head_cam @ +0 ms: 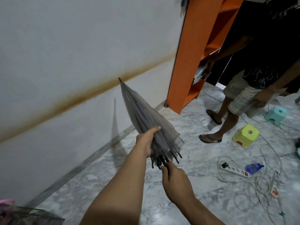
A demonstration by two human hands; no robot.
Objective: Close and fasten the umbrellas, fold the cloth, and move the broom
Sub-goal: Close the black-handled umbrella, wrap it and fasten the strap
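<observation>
So going left to right from where I'm watching: way off to the left of the left hand, down in the bottom corner, there's something dark and ribbed (pixel 32 215) with a bit of pink (pixel 6 204) next to it. Might be another umbrella, can't tell. Behind everything is a white wall (pixel 65 46) with a brownish stain line running across it.

Left hand (pixel 146 142) is wrapped around the grey umbrella (pixel 142 117), squeezing the canopy folds together near the rib tips, with the point aimed up and away toward the wall. Right hand (pixel 176 181) sits just below and right of it, fingers curled on the shaft or handle right under the black rib tips. The handle itself is hidden by the hand.

Progress-wise I'd say this umbrella is collapsed but not fastened: the fabric is loose and flared at the bottom edge, and I can't see any strap wrapped round it. So wrapping and strapping is left here, plus the cloth and the broom, neither of which I can spot.

Further right of the right hand: an orange shelf (pixel 194 54), another person standing in sandals, a yellow-green stool (pixel 246 134), a teal stool (pixel 276 115), a power strip (pixel 233 170) and tangled cables (pixel 259 189) on the marble floor (pixel 113 184).

No readable writing or brands anywhere; the shirt print is too blurry.
</observation>
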